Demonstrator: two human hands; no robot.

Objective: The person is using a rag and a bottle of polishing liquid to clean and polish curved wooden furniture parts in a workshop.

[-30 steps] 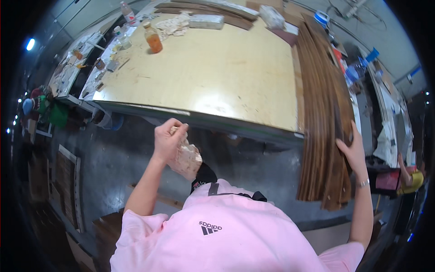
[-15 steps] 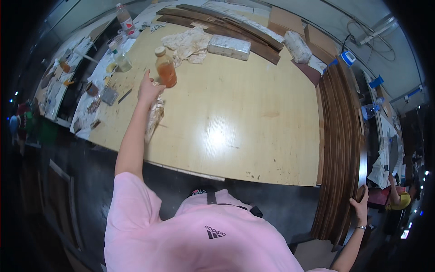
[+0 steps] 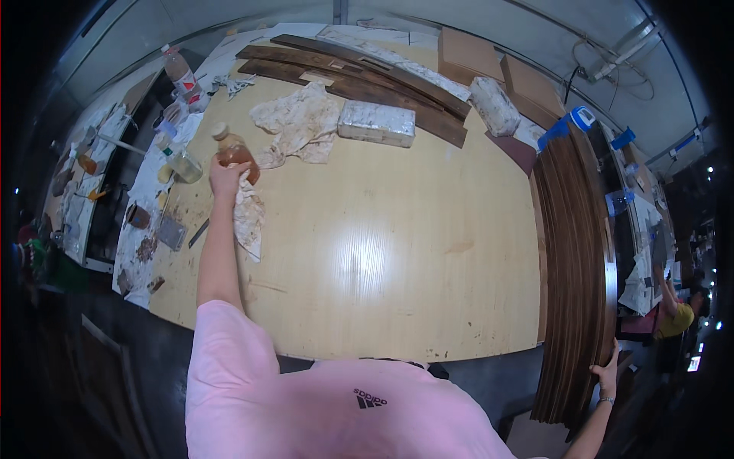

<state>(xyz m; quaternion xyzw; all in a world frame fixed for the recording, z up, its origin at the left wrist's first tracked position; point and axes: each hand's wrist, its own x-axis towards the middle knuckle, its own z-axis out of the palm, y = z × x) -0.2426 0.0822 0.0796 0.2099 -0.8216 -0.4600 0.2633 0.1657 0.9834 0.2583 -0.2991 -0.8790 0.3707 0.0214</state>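
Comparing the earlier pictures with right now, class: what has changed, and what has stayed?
The left hand has moved forward over the table and taken hold of the bottle of orange-brown liquid; the cloth it carried has come along with it. The right hand stays at the outer side of the dark wooden strips. The crumpled rag and wrapped block lie as before.

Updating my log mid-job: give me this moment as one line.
left hand: on amber bottle, with stained rag | right hand: at dark plank stack | table: silvery wrapped block, crumpled cloth
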